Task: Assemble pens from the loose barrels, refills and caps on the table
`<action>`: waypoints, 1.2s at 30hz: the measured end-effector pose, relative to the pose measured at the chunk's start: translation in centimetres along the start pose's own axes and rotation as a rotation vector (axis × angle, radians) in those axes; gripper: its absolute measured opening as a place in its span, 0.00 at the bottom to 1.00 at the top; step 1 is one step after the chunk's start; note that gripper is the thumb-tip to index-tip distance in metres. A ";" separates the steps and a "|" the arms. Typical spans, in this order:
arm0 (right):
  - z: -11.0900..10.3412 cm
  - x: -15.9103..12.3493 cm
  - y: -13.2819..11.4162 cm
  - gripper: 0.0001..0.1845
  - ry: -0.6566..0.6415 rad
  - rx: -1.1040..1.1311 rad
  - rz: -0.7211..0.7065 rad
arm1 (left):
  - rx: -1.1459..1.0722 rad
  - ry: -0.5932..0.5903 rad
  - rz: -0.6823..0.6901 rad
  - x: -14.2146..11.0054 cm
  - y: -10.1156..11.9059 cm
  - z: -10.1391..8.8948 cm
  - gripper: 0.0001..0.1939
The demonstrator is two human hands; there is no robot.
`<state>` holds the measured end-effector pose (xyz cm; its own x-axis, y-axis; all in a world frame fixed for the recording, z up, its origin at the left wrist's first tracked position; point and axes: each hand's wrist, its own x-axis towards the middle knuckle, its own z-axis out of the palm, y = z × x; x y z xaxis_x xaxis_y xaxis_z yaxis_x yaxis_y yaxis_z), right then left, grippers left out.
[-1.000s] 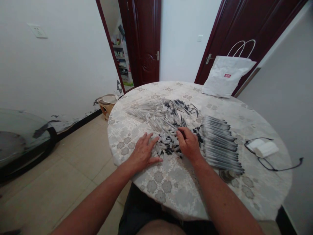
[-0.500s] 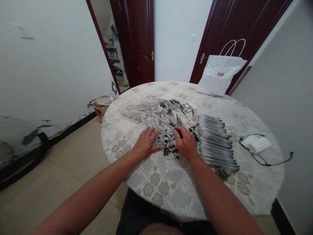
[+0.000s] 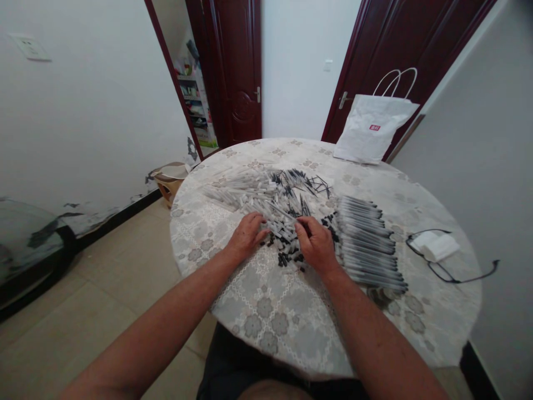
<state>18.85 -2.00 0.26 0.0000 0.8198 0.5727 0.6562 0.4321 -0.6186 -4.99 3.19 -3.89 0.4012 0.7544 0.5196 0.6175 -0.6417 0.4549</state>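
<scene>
My left hand [image 3: 246, 234] rests at the left edge of a loose pile of small clear and black pen parts [image 3: 285, 236]. Its fingers are bent, with a gap between thumb and forefinger. My right hand [image 3: 315, 241] is closed, thumb against forefinger, on the near end of a pen barrel [image 3: 283, 211] that points away to the left. Clear pen barrels [image 3: 237, 186] lie scattered behind the pile, and thin dark refills [image 3: 300, 180] lie beside them. To the right of my right hand, assembled-looking pens [image 3: 370, 244] lie side by side in a long row.
A patterned cloth covers the round table [image 3: 266, 316]. Black-framed glasses [image 3: 447, 273] and a folded white tissue [image 3: 437, 244] lie at the right. At the back right stands a white paper bag [image 3: 366, 130]. A clear round object [image 3: 381, 296] sits below the pen row.
My left hand has shifted slightly away from me, its spread fingers now drawn in and bent. My right hand keeps its hold on the pen barrel. The view has turned a little to the right.
</scene>
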 end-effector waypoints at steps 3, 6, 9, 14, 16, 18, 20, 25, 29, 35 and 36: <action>0.0 0.0 0.0 0.14 0.003 -0.009 0.002 | -0.048 0.019 0.011 -0.4 -0.3 -0.3 0.10; 0.1 -0.1 0.2 0.14 -0.001 -0.021 -0.006 | -0.085 0.049 0.006 -0.7 -0.4 -0.4 0.12; 0.2 -0.1 0.5 0.15 -0.004 -0.034 -0.019 | -0.113 0.057 0.012 -0.9 -0.4 -0.5 0.16; 0.2 -0.2 0.4 0.14 -0.008 -0.033 -0.021 | -0.077 0.095 -0.015 -1.1 0.0 -1.3 0.13; 0.1 -0.2 0.4 0.14 -0.001 -0.032 -0.019 | -0.051 0.161 -0.075 -1.2 -0.1 -2.0 0.12; 0.1 -0.2 0.3 0.14 0.006 -0.034 -0.018 | -0.026 0.258 -0.180 -1.2 -0.5 -3.0 0.12; 0.0 -0.1 0.3 0.14 0.007 -0.037 -0.017 | 0.003 0.348 -0.315 -1.4 -0.8 -4.0 0.12; -0.1 -0.1 0.3 0.15 0.009 -0.039 -0.023 | 0.065 0.291 -0.433 -3.0 -0.2 -5.1 0.11; 0.0 -0.1 0.3 0.15 0.016 -0.038 -0.030 | 0.161 0.083 -0.332 -4.5 1.3 -4.3 0.13; 0.1 -0.2 0.2 0.15 0.002 -0.052 -0.037 | 0.189 0.000 -0.317 -4.9 1.7 -3.6 0.12; 0.1 -0.2 0.2 0.15 0.001 -0.053 -0.039 | 0.167 -0.002 -0.329 -4.9 1.6 -3.6 0.12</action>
<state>18.91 -2.09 -0.01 -0.0257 0.8026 0.5960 0.6945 0.4431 -0.5668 -8.43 -2.02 -3.10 0.1642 0.9169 0.3637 0.8156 -0.3336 0.4728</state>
